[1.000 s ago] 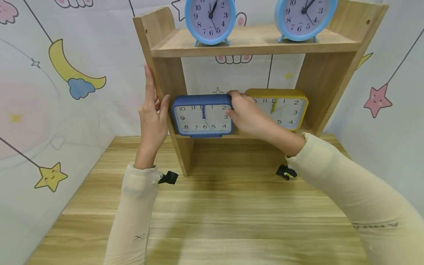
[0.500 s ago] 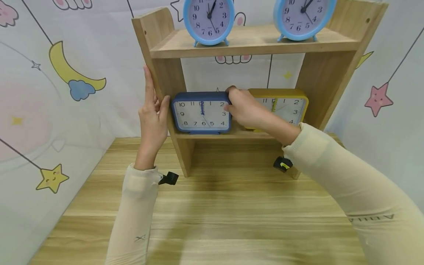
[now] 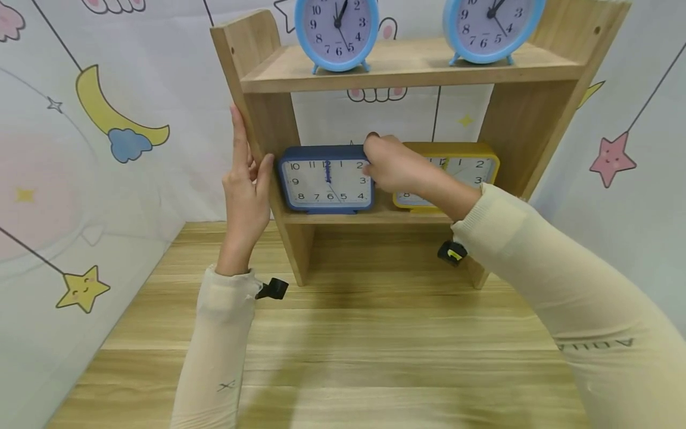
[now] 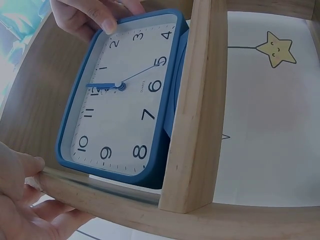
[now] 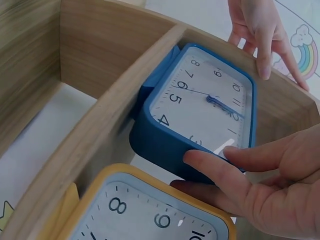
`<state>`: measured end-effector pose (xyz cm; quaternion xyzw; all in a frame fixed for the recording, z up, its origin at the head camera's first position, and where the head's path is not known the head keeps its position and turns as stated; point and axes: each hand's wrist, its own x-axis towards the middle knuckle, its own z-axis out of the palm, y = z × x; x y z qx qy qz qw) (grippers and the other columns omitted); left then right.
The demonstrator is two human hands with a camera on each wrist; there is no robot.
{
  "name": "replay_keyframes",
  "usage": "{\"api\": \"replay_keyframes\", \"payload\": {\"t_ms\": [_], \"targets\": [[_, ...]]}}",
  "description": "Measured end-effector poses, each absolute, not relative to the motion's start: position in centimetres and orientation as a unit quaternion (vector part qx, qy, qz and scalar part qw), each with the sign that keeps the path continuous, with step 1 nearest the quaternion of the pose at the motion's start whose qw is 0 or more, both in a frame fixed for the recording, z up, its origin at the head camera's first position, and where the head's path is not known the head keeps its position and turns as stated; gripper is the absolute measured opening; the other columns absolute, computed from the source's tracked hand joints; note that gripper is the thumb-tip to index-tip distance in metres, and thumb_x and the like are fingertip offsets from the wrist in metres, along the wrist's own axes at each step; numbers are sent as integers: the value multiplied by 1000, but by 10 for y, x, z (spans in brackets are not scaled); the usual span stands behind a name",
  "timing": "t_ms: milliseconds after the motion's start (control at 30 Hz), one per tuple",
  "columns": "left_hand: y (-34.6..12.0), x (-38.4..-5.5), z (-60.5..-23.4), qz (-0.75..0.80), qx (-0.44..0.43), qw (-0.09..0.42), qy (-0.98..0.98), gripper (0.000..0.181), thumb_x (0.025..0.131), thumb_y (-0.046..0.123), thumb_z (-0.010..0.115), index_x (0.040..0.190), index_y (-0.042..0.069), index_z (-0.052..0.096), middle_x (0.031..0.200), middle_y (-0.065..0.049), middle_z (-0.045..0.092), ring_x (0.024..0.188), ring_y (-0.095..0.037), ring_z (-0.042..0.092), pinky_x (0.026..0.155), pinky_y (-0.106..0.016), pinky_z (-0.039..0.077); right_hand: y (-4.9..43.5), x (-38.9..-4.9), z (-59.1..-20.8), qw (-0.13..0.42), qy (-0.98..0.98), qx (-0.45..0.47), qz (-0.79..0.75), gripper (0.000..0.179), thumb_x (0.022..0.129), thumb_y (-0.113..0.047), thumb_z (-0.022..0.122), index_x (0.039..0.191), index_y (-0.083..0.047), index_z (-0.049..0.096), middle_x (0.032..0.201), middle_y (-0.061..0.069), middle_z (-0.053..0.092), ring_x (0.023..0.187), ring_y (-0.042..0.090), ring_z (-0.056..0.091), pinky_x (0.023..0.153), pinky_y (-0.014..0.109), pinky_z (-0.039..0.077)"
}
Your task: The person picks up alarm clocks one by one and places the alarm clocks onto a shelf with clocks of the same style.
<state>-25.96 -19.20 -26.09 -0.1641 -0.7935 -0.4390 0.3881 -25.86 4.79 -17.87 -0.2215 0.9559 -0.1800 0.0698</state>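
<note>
A blue rectangular clock (image 3: 328, 182) stands on the lower board of a wooden shelf (image 3: 412, 80), near its left side panel. My right hand (image 3: 399, 167) grips the clock's right end, thumb at the front edge and fingers round the side and back, as the right wrist view shows. My left hand (image 3: 246, 190) lies against the outer left panel, fingers pointing up and thumb at its front edge. A yellow clock (image 3: 455, 149) stands to the right, partly hidden behind my right hand and wrist. The blue clock (image 4: 120, 95) fills much of the left wrist view.
Two round light-blue alarm clocks, a left one (image 3: 337, 30) and a right one (image 3: 490, 27), stand on the upper board. The shelf rests on a wood-grain table (image 3: 375, 357). Behind hangs a white cloth (image 3: 161, 196) printed with stars and a moon.
The blue clock has moved up and back onto the lower board, its foot now resting there rather than overhanging the front edge. My right hand moved with it; my left hand stayed put.
</note>
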Motion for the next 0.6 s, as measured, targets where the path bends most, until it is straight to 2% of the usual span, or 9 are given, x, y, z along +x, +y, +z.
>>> {"api": "replay_keyframes", "payload": {"t_ms": [33,133,200,267,333,367,467,500,600], "targets": [[-192,-260,-261,-439,-165,388,-794,68,106,25,48,162,21,9,118,-18,55,58,-22,30,60,-27,36,48,-259,-177,72,957,-222,-173,32,107,-7,42,131,13,41,92,16,53,73,21,51,70,32,45],[-192,-260,-262,-439,-168,389,-793,68,106,25,49,162,20,9,153,-6,42,61,-24,39,63,-26,39,47,-261,-174,79,959,-223,-158,35,107,-7,41,134,15,39,87,13,49,70,20,48,71,32,44],[-192,-260,-262,-433,-173,394,-792,68,106,24,49,161,19,10,151,-5,44,60,-23,39,61,-25,39,46,-262,-172,82,960,-225,-144,40,106,-7,41,139,16,36,83,10,46,65,18,44,69,31,43],[-192,-260,-262,-430,-175,396,-792,68,106,22,49,161,18,10,127,-8,57,58,-23,36,59,-25,36,46,-263,-170,85,961,-226,-135,43,106,-6,40,142,17,33,81,9,43,61,16,39,66,30,41],[-192,-260,-262,-430,-173,397,-792,68,106,22,49,161,18,10,128,-8,57,62,-20,43,61,-23,39,45,-263,-169,84,962,-226,-128,42,107,-6,39,142,16,34,82,9,42,60,15,37,65,30,40],[-192,-259,-262,-430,-171,395,-793,68,106,22,49,161,19,10,127,-8,57,61,-21,41,60,-23,39,44,-262,-169,83,963,-226,-124,41,107,-6,39,141,16,35,82,9,42,60,15,36,65,29,39],[-192,-259,-261,-438,-162,389,-794,68,106,23,49,162,21,10,157,0,37,69,-27,48,67,-25,43,43,-261,-170,75,964,-225,-121,37,107,-6,38,137,15,40,86,10,43,64,16,39,65,29,41],[-192,-259,-261,-438,-162,389,-794,68,106,23,49,162,21,10,161,3,28,74,-27,53,72,-25,47,43,-261,-171,71,965,-224,-120,36,107,-6,38,136,15,42,88,11,44,67,17,40,66,29,41],[-192,-259,-261,-438,-164,390,-793,69,106,23,50,162,20,10,161,4,28,78,-27,55,78,-29,51,42,-260,-174,56,967,-225,-110,35,106,-6,39,133,15,43,93,14,47,75,22,45,69,31,44]]}}
